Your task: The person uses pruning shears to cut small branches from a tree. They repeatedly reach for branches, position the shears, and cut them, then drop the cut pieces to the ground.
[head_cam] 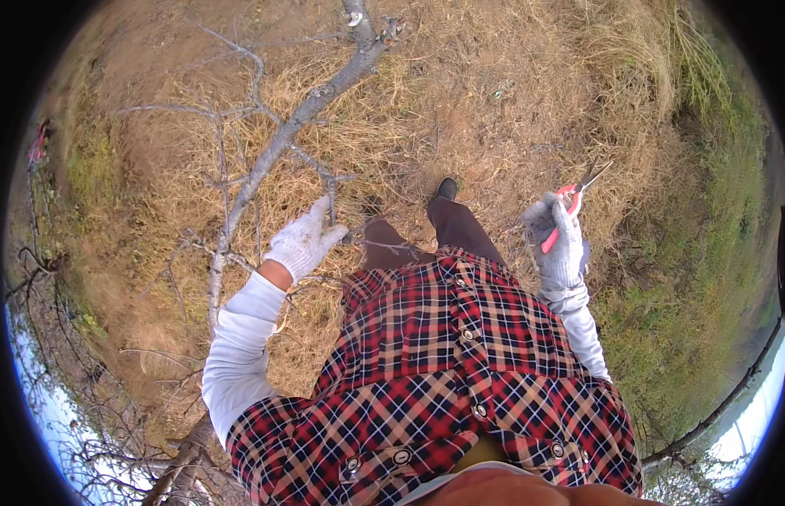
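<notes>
My left hand, in a whitish knitted glove, is beside a grey tree branch. Its thumb stands apart from the fingers. A short side twig from that branch ends in the gap between thumb and fingers; whether they touch it is unclear. Out to the right, my right hand, in a soiled glove of the same kind, grips pruning shears by their red handles. The metal blades point up and right, away from my body, and look parted. Nothing is between the blades.
Thin bare twigs spread from the branch on the left, and another twig crosses before my legs. Dry grass covers the ground around my dark shoe. A thick trunk stands lower left; another branch curves at lower right.
</notes>
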Demonstrator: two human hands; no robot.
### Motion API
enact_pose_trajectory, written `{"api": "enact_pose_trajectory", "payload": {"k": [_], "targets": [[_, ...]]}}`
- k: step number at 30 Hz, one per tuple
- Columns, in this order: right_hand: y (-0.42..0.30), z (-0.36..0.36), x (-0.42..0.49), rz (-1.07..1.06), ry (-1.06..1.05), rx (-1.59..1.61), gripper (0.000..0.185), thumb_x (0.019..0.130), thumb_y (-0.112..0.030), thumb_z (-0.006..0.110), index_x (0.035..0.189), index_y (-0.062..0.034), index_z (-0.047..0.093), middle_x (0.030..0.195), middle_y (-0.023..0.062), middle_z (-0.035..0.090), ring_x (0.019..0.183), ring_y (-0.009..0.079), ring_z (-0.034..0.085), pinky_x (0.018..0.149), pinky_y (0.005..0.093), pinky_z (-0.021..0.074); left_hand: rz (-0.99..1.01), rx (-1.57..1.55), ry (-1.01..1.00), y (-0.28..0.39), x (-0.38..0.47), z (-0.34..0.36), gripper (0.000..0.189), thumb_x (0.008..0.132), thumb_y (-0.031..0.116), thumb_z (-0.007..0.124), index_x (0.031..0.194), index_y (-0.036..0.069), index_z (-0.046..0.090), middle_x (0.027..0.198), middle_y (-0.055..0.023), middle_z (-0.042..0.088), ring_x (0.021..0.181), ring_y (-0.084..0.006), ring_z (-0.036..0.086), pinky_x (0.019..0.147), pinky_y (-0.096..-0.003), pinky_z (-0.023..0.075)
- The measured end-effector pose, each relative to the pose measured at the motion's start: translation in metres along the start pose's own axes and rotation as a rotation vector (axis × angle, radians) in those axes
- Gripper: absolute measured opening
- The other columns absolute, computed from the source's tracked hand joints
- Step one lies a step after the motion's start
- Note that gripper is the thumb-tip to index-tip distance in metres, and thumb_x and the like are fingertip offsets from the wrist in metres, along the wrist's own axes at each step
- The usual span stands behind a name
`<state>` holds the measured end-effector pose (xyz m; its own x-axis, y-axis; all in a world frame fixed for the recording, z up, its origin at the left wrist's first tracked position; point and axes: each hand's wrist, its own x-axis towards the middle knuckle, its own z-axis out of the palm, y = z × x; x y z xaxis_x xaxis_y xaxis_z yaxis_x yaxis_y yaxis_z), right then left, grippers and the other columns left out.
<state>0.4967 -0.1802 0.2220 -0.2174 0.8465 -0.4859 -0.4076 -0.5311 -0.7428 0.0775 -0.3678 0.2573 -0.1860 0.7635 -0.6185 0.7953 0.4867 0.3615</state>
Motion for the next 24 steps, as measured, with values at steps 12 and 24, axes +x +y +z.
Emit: {"api": "enact_pose_trajectory", "payload": {"k": [12,24], "targets": [[-0.045,0.035,-0.021,-0.383,-0.180,-0.284,0.037,0.101,-0.015,0.061,0.134,0.0016,0.061,0.109,0.0154,0.072,0.105,0.0264,0.068,0.098,0.0430,0.0528,-0.335,-0.056,-0.053,-0.086,0.028,0.061,0.044,0.100,0.032,0.055,0.127,-0.003,0.053,0.119,-0.0323,0.068,0.114,-0.0483,0.065,0.098,-0.0540,0.0502],[-0.048,0.056,-0.035,-0.019,-0.478,-0.393,0.033,0.104,-0.009,0.058,0.133,0.0079,0.061,0.082,0.0117,0.071,0.072,0.0195,0.066,0.073,0.0353,0.0552,-0.256,-0.114,0.033,-0.118,0.004,0.107,0.029,0.103,0.024,0.053,0.120,0.001,0.058,0.099,-0.0200,0.068,0.097,-0.0369,0.067,0.087,-0.0445,0.0460]]}}
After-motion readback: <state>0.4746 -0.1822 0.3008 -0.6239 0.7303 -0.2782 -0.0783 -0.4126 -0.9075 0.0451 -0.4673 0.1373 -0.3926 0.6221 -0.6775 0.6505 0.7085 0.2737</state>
